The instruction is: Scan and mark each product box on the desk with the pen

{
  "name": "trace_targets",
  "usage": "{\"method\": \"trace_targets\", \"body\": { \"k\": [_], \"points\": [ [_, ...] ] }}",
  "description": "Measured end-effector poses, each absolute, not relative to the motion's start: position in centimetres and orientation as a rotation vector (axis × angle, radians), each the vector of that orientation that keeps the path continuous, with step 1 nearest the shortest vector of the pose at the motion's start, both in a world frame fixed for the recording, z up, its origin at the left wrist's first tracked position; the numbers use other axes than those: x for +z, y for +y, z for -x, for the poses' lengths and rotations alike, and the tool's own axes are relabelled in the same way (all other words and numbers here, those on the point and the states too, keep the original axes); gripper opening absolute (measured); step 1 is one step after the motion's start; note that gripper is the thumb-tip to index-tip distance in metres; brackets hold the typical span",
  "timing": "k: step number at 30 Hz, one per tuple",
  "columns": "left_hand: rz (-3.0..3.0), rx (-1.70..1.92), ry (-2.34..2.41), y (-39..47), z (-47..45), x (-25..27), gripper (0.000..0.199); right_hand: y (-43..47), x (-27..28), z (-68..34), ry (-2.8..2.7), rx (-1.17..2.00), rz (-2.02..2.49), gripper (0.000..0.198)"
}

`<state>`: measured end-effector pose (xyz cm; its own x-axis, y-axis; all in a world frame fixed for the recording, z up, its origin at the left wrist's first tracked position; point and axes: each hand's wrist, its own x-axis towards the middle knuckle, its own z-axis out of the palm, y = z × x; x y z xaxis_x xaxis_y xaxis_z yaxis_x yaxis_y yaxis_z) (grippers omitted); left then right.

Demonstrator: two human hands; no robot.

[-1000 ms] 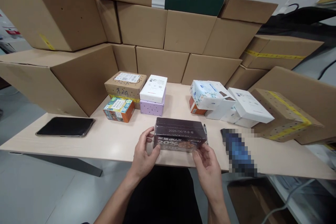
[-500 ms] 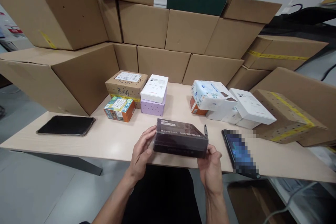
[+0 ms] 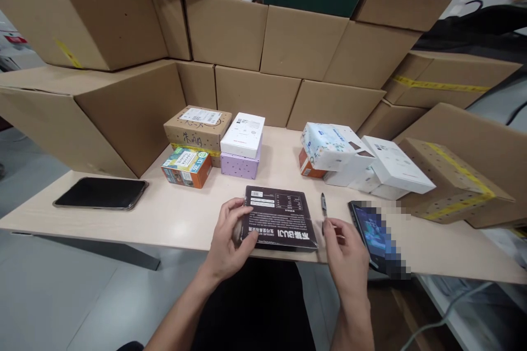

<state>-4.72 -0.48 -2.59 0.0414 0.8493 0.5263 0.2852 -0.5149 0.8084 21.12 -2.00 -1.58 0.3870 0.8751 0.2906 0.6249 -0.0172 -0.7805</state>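
Head view: left hand (image 3: 231, 237) half closed, gripping the left side of a dark box (image 3: 282, 216), thumb on its printed top; right hand (image 3: 348, 247) has thumb and fingers drawn close at a pen's (image 3: 323, 204) near end, whether pinched cannot tell; box at the table's (image 3: 177, 219) front edge; farther left, phone (image 3: 101, 193), dark screen up.

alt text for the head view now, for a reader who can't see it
A person's left hand grips a dark printed box at the edge of a pale table; the right hand touches a pen beside it. Smaller boxes and stacked cartons stand behind, with a phone to the left and a partly pixelated device to the right.
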Motion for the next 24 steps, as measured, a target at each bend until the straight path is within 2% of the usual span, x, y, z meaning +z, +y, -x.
{"method": "trace_targets", "body": {
  "k": [2,4,8,14,19,22,24],
  "points": [
    [-1.898,1.487,1.148,-0.6,4.6,-2.4,0.033,-0.9,-1.4,-21.8,-1.394,0.153,1.891,0.060],
    [-1.950,1.483,1.136,-0.6,4.5,-2.4,0.031,0.2,-1.3,-22.2,-1.495,0.102,2.031,0.068],
    [-2.126,1.426,1.181,-0.6,4.3,-2.4,0.032,1.8,-1.2,-22.7,-1.631,0.227,2.078,0.057],
    [-2.312,1.379,1.203,-0.5,4.2,-2.1,0.031,2.2,-0.9,-24.2,-1.364,0.535,1.780,0.039],
    [-2.395,1.330,1.211,-0.4,4.0,-1.8,0.031,1.2,0.6,-23.0,-1.026,0.937,1.066,0.029],
    [-2.418,1.309,1.221,-0.4,3.9,-1.7,0.031,0.7,1.9,-21.0,-1.128,0.865,0.918,0.031],
    [-2.425,1.306,1.221,-0.4,3.9,-1.7,0.030,0.6,2.6,-19.7,-1.162,0.816,0.905,0.025]
  ]
}}
